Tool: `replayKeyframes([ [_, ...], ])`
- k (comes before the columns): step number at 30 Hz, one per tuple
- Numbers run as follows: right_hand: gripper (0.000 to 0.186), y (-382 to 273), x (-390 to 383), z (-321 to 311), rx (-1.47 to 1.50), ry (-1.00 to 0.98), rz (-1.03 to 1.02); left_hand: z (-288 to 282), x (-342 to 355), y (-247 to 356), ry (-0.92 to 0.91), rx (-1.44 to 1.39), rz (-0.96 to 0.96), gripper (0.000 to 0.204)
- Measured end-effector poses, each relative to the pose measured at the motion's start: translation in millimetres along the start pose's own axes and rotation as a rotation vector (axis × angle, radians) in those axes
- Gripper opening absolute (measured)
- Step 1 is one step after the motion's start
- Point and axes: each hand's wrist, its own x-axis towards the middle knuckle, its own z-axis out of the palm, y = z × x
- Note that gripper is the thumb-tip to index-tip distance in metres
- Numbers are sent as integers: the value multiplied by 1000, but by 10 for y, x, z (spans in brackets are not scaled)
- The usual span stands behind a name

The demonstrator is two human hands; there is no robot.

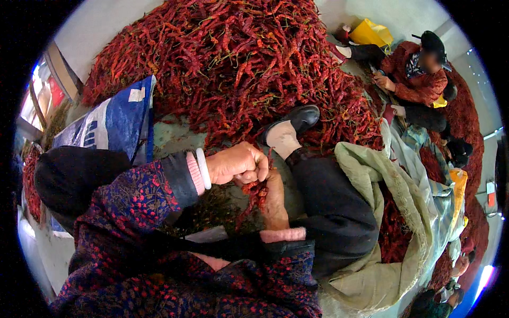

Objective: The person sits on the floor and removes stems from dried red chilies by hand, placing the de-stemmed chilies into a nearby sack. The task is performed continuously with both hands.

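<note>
A small bunch of dried red chilies (258, 195) is only partly visible: knuckles cover its upper end, and its lower tips blur into shadow, so single pods are hard to count. It sits between the two hands, in front of the person's body. The left hand (236, 164) is curled tight, its fingertips pinching the top of the bunch. The right hand (275, 199) comes up from below and is closed on the bunch from the other side; most of its fingers are hidden behind the pods.

The pods are wrinkled, thin and twisted. A smooth white bangle (203, 168) circles the left wrist, beside a ribbed pink cuff (195, 172); the jacket (130, 204) is dark with a small red floral pattern. Beneath the hands lies dim, stalky debris (212, 211), its details lost in shade.

Ahead rises a large heap of chilies (238, 63), cut off by the upper edge. To the left stands a creased blue-and-white sack (124, 119), partly behind the dark-trousered knee (79, 177). To the right, a coarse pale-green sack (363, 161) gapes around more red chilies (395, 228). Beyond it sits a co-worker (411, 79); further figures crowd the curved rim, too small to read.
</note>
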Motion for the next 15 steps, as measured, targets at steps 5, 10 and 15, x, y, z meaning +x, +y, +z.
replayKeyframes([
  [5, 13, -494, 35, -248, 185, 21, -159, -335, -349, -371, 125, 255, -219, 19],
  [10, 15, -358, -85, 56, 183, -86, -120, -322, -307, -448, -27, 600, -255, 24],
  [15, 18, -371, -77, -51, 253, -84, -125, -159, -152, -743, -413, 1320, -233, 31],
])
